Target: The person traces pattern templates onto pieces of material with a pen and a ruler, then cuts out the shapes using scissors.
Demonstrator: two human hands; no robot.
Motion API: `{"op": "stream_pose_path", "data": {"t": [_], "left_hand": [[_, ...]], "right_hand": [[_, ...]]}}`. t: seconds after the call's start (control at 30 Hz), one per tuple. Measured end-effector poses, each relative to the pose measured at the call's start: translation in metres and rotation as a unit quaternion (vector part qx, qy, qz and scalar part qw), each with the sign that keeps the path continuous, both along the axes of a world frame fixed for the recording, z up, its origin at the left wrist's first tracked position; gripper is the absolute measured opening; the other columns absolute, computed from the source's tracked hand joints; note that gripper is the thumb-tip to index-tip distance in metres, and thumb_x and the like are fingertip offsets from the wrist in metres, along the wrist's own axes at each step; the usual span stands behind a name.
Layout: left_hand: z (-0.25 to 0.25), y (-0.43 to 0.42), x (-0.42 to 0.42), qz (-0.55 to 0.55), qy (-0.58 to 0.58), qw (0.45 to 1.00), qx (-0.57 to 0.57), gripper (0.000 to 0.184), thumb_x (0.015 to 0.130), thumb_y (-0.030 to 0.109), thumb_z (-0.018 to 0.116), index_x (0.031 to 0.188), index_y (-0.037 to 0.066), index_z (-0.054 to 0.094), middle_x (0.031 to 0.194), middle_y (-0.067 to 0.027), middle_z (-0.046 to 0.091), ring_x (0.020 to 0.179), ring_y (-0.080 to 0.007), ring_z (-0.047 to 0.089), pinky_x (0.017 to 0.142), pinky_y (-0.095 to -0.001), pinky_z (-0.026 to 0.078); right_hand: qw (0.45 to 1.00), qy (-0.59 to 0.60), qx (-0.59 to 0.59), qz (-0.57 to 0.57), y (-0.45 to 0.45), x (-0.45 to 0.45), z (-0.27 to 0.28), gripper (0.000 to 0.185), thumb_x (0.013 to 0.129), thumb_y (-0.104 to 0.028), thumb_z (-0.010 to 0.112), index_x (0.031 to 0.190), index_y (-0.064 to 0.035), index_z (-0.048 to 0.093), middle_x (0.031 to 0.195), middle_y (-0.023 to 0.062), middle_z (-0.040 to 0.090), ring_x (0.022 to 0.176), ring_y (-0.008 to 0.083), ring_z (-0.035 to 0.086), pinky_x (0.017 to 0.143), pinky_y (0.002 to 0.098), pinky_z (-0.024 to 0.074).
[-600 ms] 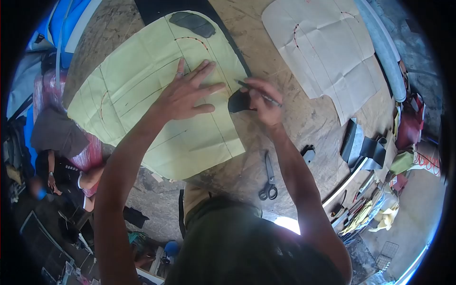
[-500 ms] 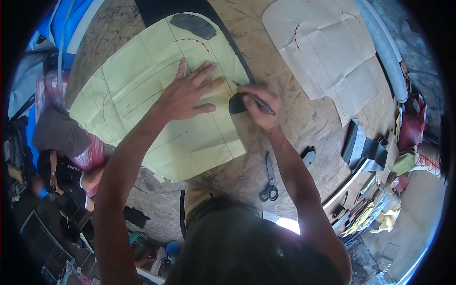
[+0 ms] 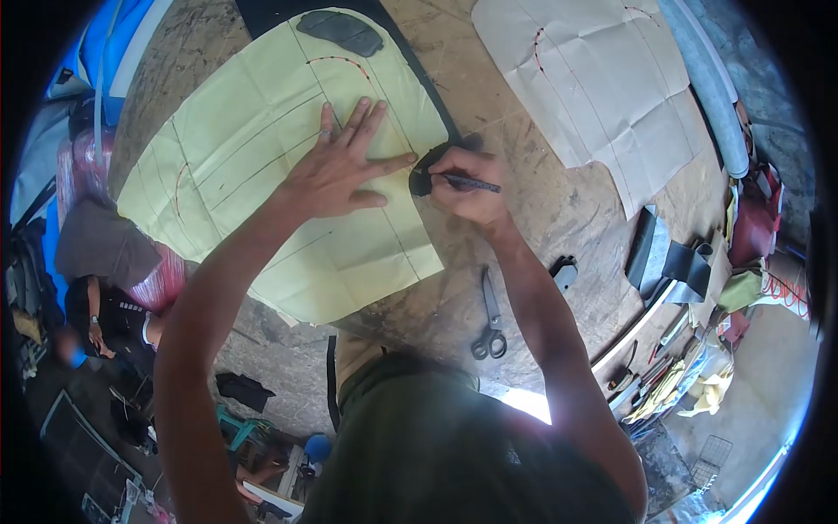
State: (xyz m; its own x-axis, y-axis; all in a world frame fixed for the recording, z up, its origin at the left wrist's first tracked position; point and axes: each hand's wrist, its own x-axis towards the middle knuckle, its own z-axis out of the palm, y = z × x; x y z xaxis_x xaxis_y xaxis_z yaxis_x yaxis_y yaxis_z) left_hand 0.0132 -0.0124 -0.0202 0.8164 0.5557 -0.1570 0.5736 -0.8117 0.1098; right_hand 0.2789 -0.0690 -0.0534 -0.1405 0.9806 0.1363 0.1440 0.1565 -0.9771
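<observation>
A large yellow paper pattern with drawn lines and red curved marks lies over black sheet material on a wooden table. Fingers spread, my left hand rests flat on the pattern. My right hand grips a dark pen beside the pattern's right edge, over a bit of the black material that shows there. The pen's tip is hidden by my fingers. Near the top of the pattern sits a dark grey flat piece.
Scissors lie close to my right forearm, with a dark-and-grey tool beyond it. A second, pale paper pattern is at upper right. Rolled material and scraps line the right edge. Another person is at left.
The view has shifted slightly, moving the table's contents left and up. My right hand has turned the pen flatter along the pattern's edge; my left hand stays spread on the paper.
</observation>
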Motion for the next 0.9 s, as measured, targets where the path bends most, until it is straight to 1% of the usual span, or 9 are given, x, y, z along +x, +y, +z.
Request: {"op": "stream_pose_path", "data": {"t": [0.2, 0.4, 0.53, 0.57, 0.7, 0.77, 0.8, 0.87, 0.9], "left_hand": [[0.003, 0.0, 0.001, 0.0, -0.003, 1.0, -0.012, 0.075, 0.094, 0.076, 0.038, 0.159, 0.038, 0.042, 0.173, -0.0264, 0.005, 0.159, -0.0499, 0.007, 0.115, -0.0792, 0.01], [0.003, 0.001, 0.0, -0.004, 0.003, 1.0, -0.01, 0.076, 0.093, 0.075, 0.041, 0.159, 0.038, 0.042, 0.172, -0.0271, 0.005, 0.159, -0.05, 0.006, 0.115, -0.079, 0.01], [0.005, 0.001, 0.0, -0.007, -0.003, 1.0, -0.017, 0.074, 0.093, 0.072, 0.046, 0.159, 0.038, 0.041, 0.173, -0.0269, 0.003, 0.159, -0.0499, 0.004, 0.116, -0.0787, 0.01], [0.007, 0.002, 0.0, -0.006, -0.005, 1.0, -0.015, 0.074, 0.093, 0.072, 0.046, 0.159, 0.038, 0.041, 0.173, -0.0269, 0.003, 0.159, -0.0499, 0.004, 0.116, -0.0787, 0.01], [0.011, 0.002, -0.001, 0.004, -0.031, 0.998, -0.048, 0.072, 0.091, 0.059, 0.063, 0.157, 0.038, 0.044, 0.17, -0.0288, 0.012, 0.158, -0.0487, 0.009, 0.119, -0.0756, 0.009], [0.01, -0.001, -0.002, 0.006, -0.033, 0.998, -0.051, 0.072, 0.091, 0.059, 0.063, 0.157, 0.038, 0.044, 0.17, -0.0289, 0.013, 0.158, -0.0487, 0.009, 0.12, -0.0753, 0.009], [0.009, -0.001, -0.002, 0.005, -0.036, 0.998, -0.053, 0.072, 0.091, 0.059, 0.063, 0.158, 0.038, 0.044, 0.169, -0.0291, 0.014, 0.158, -0.0488, 0.009, 0.12, -0.0749, 0.01], [0.01, 0.002, -0.002, 0.004, -0.042, 0.998, -0.054, 0.073, 0.091, 0.059, 0.064, 0.158, 0.038, 0.044, 0.169, -0.0293, 0.016, 0.158, -0.0488, 0.01, 0.12, -0.0742, 0.01], [0.012, 0.002, -0.003, 0.004, -0.042, 0.998, -0.052, 0.073, 0.091, 0.059, 0.064, 0.158, 0.038, 0.044, 0.169, -0.0293, 0.016, 0.158, -0.0488, 0.01, 0.12, -0.0742, 0.01]], "right_hand": [[1.0, 0.01, -0.007, -0.013, 0.0, -0.001, 0.0, 0.01, 0.066, 0.0, 0.071, 0.076, -0.003, 0.07, 0.056, -0.0013, 0.055, 0.049, 0.013, 0.042, 0.051, 0.0248, 0.0363], [1.0, 0.013, 0.005, -0.004, 0.002, -0.002, -0.001, 0.009, 0.066, 0.0, 0.07, 0.075, -0.0027, 0.069, 0.056, -0.0015, 0.054, 0.049, 0.0132, 0.041, 0.05, 0.0254, 0.0354], [1.0, -0.015, -0.017, 0.005, 0.001, 0.001, 0.002, 0.011, 0.07, 0.002, 0.069, 0.08, -0.0017, 0.071, 0.062, -0.0011, 0.06, 0.053, 0.011, 0.046, 0.054, 0.0234, 0.0388], [1.0, -0.017, -0.015, 0.006, 0.004, -0.001, 0.01, 0.011, 0.07, 0.002, 0.069, 0.08, -0.0017, 0.071, 0.062, -0.0011, 0.06, 0.053, 0.011, 0.046, 0.054, 0.0234, 0.0388], [0.993, 0.06, -0.045, -0.093, 0.035, -0.014, 0.061, 0.015, 0.074, 0.006, 0.068, 0.087, -0.0009, 0.072, 0.072, 0.0001, 0.066, 0.06, 0.0091, 0.052, 0.059, 0.0214, 0.0431], [0.996, 0.062, 0.002, -0.058, 0.065, -0.026, 0.07, 0.017, 0.077, 0.008, 0.067, 0.091, -0.0006, 0.072, 0.077, 0.0008, 0.069, 0.065, 0.0081, 0.055, 0.064, 0.0205, 0.0459], [0.996, 0.061, 0.004, -0.059, 0.08, -0.035, 0.064, 0.017, 0.077, 0.008, 0.067, 0.091, -0.0006, 0.072, 0.077, 0.0008, 0.069, 0.065, 0.0081, 0.055, 0.064, 0.0205, 0.0459], [0.995, 0.104, 0.0, -0.006, 0.112, -0.051, 0.053, 0.014, 0.08, 0.008, 0.069, 0.088, -0.0029, 0.071, 0.078, 0.0018, 0.069, 0.065, 0.0087, 0.056, 0.065, 0.021, 0.0454], [0.995, 0.103, 0.002, -0.006, 0.122, -0.052, 0.044, 0.014, 0.08, 0.008, 0.069, 0.088, -0.0029, 0.071, 0.078, 0.0018, 0.069, 0.065, 0.0087, 0.056, 0.065, 0.021, 0.0454]]}}
